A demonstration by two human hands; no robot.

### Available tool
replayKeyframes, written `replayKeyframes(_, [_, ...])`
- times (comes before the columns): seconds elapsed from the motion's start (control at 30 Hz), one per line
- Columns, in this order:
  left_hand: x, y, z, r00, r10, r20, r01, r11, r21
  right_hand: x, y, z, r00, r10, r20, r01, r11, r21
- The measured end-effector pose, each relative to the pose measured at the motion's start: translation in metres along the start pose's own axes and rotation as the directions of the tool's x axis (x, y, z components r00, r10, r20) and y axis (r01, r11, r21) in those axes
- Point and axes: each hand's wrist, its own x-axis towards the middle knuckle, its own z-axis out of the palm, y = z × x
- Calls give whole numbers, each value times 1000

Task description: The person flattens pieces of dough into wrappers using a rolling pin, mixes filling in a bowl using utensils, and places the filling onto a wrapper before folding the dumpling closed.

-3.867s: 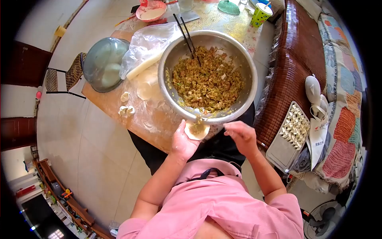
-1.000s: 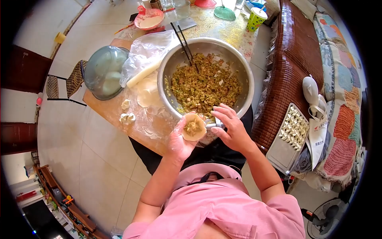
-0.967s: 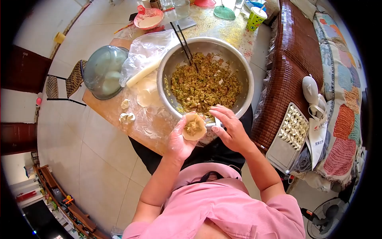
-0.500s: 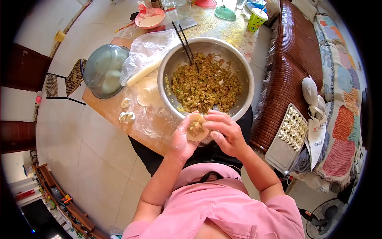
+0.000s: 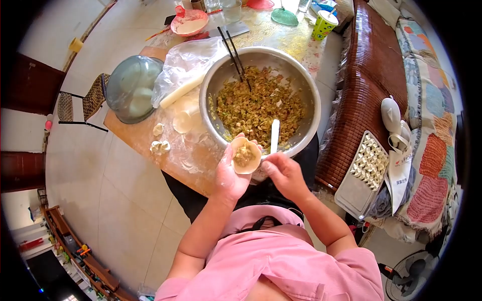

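Observation:
A round dough wrapper (image 5: 253,168) with a lump of filling (image 5: 244,155) lies open in my left hand (image 5: 231,179), fingers cupped beneath it. Close by its right edge is my right hand (image 5: 287,176), with curled fingers and the thumb drawn in; whether the fingertips grip the wrapper's edge I cannot make out. Above that hand, a white spoon (image 5: 274,135) stands up at the near rim of the steel bowl (image 5: 312,108), its lower end hidden. Chopped filling (image 5: 261,103) covers the bowl's bottom, and two dark chopsticks (image 5: 232,52) lean in it.
Dough pieces (image 5: 160,147), flat wrappers (image 5: 183,122) and a rolling pin (image 5: 182,92) lie on the floured board (image 5: 188,163). A translucent cover (image 5: 129,85) and plastic bag (image 5: 186,62) are behind. To the right, a tray (image 5: 346,193) of several dumplings sits on the sofa (image 5: 369,65).
My right hand has drawn back from over the wrapper, its fingers curling in. More of the white spoon shows now. The left hand has tilted the wrapper slightly.

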Motion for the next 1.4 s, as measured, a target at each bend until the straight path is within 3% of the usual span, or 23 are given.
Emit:
replayKeyframes(0.07, [-2, -4, 2, 997, 33, 72, -34, 999, 12, -2, -4, 8, 998, 28, 59, -19, 990, -141])
replayKeyframes(0.17, [-3, -4, 4, 997, 41, 60, -42, 999, 14, 1, -7, 11, 998, -25, 50, 35, 976, -213])
replayKeyframes(0.23, [-4, -1, 3, 998, 24, 55, -25, 1000, 10, 7, 2, 6, 986, 117, 121, -120, 993, 19])
replayKeyframes(0.27, [-4, 0, 2, 999, 6, 51, -6, 1000, 3, 9, 4, 6, 985, 117, 125, -120, 993, 19])
replayKeyframes(0.33, [-4, -2, 0, 998, 6, 56, -7, 1000, 21, 11, -3, 5, 980, 174, 101, -198, 916, 348])
replayKeyframes(0.5, [-1, -1, -3, 994, -11, 107, 9, 1000, 23, 9, -2, -1, 961, 207, 184, -252, 929, 271])
replayKeyframes(0.57, [-2, -3, -1, 997, 69, 32, -70, 996, 58, 10, -7, -2, 974, 213, 70, -225, 918, 326])
replayKeyframes(0.67, [-7, -1, 0, 983, 99, 152, -124, 978, 165, 10, -11, 3, 988, 126, 84, -149, 915, 374])
replayKeyframes(0.9, [-16, -12, 8, 953, 264, 147, -301, 872, 387, 12, -10, 21, 997, -58, 48, 40, 949, 314])
replayKeyframes(0.97, [-19, -12, 4, 956, 286, 67, -270, 765, 585, 12, -7, 23, 996, -81, 38, 68, 962, 265])
replayKeyframes(1.1, [-15, -13, -4, 955, 291, 65, -257, 693, 674, 13, -5, 23, 991, -128, 29, 117, 963, 243])
replayKeyframes(1.17, [-11, -13, -10, 896, 382, 228, -402, 476, 782, 13, -9, 22, 989, -143, 40, 130, 965, 227])
replayKeyframes(1.27, [-13, -8, -4, 913, 344, 218, -373, 489, 788, 13, -23, 20, 992, -99, 83, 71, 954, 290])
replayKeyframes(1.4, [-12, -7, -8, 910, 325, 256, -397, 507, 765, 13, -19, 19, 986, -110, 122, 80, 972, 222])
